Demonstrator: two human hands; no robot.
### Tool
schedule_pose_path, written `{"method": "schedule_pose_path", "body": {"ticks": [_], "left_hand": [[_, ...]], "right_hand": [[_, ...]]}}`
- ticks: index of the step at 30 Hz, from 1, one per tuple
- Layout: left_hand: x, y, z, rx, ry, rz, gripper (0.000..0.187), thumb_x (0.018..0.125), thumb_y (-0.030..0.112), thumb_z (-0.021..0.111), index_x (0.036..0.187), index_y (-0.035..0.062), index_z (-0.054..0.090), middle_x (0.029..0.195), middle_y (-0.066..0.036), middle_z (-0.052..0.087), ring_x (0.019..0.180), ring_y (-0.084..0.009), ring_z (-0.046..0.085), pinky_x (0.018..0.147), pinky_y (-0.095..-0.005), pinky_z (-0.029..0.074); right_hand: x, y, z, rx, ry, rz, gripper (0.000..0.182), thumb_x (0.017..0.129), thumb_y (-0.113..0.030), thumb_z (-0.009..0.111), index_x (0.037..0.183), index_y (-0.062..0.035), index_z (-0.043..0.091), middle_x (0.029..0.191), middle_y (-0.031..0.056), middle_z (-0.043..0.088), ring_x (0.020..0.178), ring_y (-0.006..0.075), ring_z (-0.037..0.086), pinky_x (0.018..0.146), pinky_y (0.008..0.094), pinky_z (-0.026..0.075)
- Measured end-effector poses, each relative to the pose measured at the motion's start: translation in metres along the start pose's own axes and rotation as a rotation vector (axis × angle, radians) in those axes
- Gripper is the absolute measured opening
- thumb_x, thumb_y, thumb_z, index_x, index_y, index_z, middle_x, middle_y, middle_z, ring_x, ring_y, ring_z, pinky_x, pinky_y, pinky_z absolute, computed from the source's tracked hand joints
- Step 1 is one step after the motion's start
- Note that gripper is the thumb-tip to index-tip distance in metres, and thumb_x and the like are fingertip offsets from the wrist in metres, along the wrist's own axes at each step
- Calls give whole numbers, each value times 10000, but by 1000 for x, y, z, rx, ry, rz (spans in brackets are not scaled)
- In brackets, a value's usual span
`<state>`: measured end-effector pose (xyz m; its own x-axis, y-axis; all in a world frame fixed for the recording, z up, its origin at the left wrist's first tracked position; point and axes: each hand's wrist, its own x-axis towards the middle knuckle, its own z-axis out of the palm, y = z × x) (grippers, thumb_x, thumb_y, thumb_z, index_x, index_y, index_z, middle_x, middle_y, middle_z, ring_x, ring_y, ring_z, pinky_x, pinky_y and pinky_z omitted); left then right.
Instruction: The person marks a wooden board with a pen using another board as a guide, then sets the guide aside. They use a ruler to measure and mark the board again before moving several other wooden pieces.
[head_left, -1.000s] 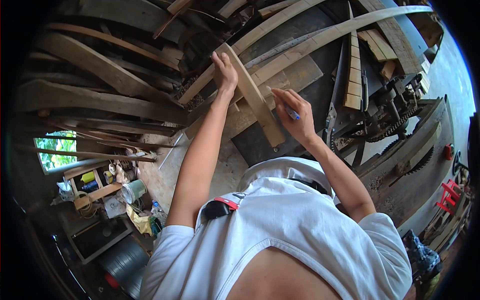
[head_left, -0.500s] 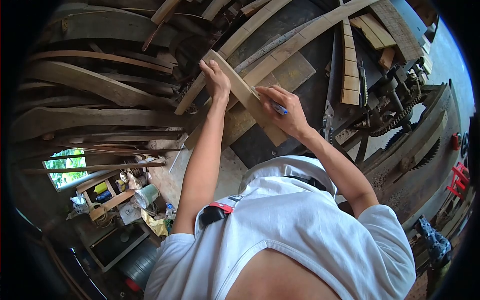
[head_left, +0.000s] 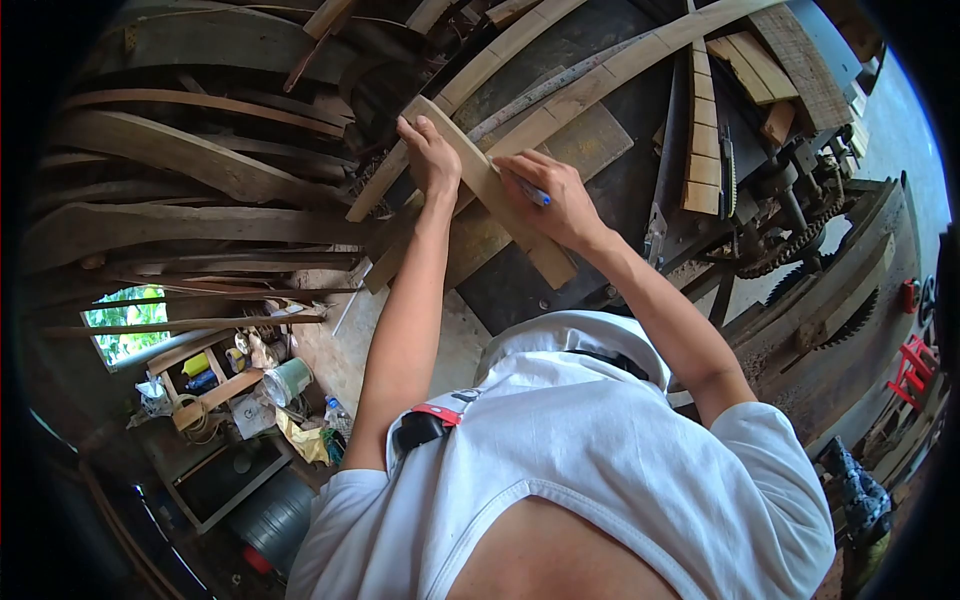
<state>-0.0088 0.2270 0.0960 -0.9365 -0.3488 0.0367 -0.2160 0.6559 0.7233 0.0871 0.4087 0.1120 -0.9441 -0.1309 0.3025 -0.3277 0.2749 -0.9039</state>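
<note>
The left arm [head_left: 405, 310] reaches forward nearly straight, the left hand [head_left: 435, 165] held with its fingertips [head_left: 405, 127] pointing forward. To its right, slightly nearer, the right hand [head_left: 556, 198] curls into a pinch; behind it, the right forearm [head_left: 660, 310] slants outward to a bent elbow [head_left: 726, 382].

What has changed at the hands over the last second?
The right hand, holding a slim blue-ended pen, moved left to the edge of the long pale wooden board, then along it toward its far end. The left hand stayed against the board; nothing was newly grasped or released.
</note>
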Motion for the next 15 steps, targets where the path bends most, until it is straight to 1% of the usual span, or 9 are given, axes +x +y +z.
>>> {"method": "schedule_pose_path", "body": {"ticks": [3,6,9,12,15], "left_hand": [[0,4,-2,-2,-15,-22,655,1109,420,259,1578,-36,214,1585,-332,343,1412,-462,436,1153,-489,378],[1,3,-1,-21,-17,-40,654,1109,420,267,1573,-39,222,1582,-333,346,1415,-462,432,1148,-492,382],[2,-2,2,14,-7,3,654,1109,422,274,1567,-43,230,1574,-338,354,1412,-470,432,1145,-496,384],[2,-3,3,-10,4,30,650,1109,421,276,1561,-45,240,1567,-341,361,1404,-474,437,1141,-497,388],[4,-3,2,-16,-8,11,645,1110,417,276,1559,-45,243,1563,-343,365,1398,-474,444,1139,-497,390]], "right_hand": [[2,0,-2,16,-19,7,290,908,-53,640,1191,-20,695,1004,166,696,903,368,689,808,425,560],[-15,-6,-13,47,-20,9,280,910,-54,636,1180,-6,695,1013,180,693,910,383,683,808,425,554],[-16,-8,-18,28,-69,40,262,920,-68,636,1166,-2,699,1014,181,692,898,383,681,808,425,552],[1,-2,-5,34,-21,34,257,926,-83,641,1164,-6,699,991,173,687,878,373,679,803,427,553],[6,1,-3,57,-17,19,254,927,-89,640,1160,-6,701,985,174,686,878,375,678,802,427,552]]}}
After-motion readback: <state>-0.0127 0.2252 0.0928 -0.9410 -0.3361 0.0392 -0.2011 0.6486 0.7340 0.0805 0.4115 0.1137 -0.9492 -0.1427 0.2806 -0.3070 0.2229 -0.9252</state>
